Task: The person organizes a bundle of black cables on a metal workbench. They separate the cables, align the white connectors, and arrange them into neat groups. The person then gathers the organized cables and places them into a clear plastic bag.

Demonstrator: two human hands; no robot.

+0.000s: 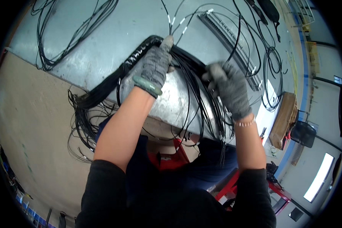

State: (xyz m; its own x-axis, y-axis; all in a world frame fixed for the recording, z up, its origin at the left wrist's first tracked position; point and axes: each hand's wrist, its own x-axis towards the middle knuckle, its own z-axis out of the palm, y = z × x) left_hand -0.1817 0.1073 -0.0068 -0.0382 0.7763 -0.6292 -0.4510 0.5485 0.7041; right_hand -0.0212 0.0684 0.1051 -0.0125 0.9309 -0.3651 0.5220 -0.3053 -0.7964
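A thick harness of black cables (pixel 114 81) bends across the metal table's front edge, its middle wrapped in shiny black tape. My left hand (pixel 155 65), in a grey knit glove, is closed on the harness at its bend, thumb pointing away from me. From there loose black cables (pixel 195 85) fan to the right and hang over the edge. My right hand (pixel 231 89), gloved too and slightly blurred, is closed beside these strands. One black cable (pixel 238 40) arcs down into its curled fingers. What lies inside that grip is partly hidden.
A long grey slotted wiring duct (pixel 231 47) lies beyond my right hand. Coiled black cables rest at the far left (pixel 45 57) and right (pixel 271 76). A white sheet (pixel 268 100) and a brown cardboard piece (pixel 284 119) are at the right. Below is a red stool (pixel 169 161).
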